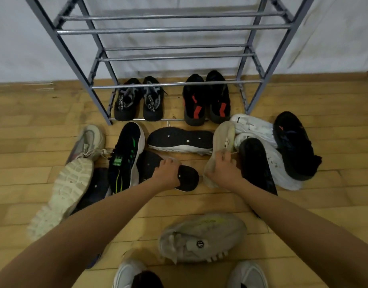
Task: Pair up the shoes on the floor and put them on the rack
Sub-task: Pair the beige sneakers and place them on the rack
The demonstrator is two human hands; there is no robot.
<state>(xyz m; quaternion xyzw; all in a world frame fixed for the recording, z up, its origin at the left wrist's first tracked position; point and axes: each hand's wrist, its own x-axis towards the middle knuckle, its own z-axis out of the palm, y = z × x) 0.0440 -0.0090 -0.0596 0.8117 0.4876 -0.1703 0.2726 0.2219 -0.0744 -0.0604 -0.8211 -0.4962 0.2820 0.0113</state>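
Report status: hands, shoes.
Left hand grips black sole-up shoe. Right hand grips beige shoe. Grey-black pair, red-black pair on rack. Loose shoes crowd floor.

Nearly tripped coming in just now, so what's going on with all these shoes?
A person is sorting shoes in front of a metal shoe rack. The left hand grips a black shoe lying sole-up, and the right hand grips a beige sneaker. A grey-trimmed black pair and a red-marked black pair sit on the bottom tier. The other shoes lie scattered on the wooden floor.
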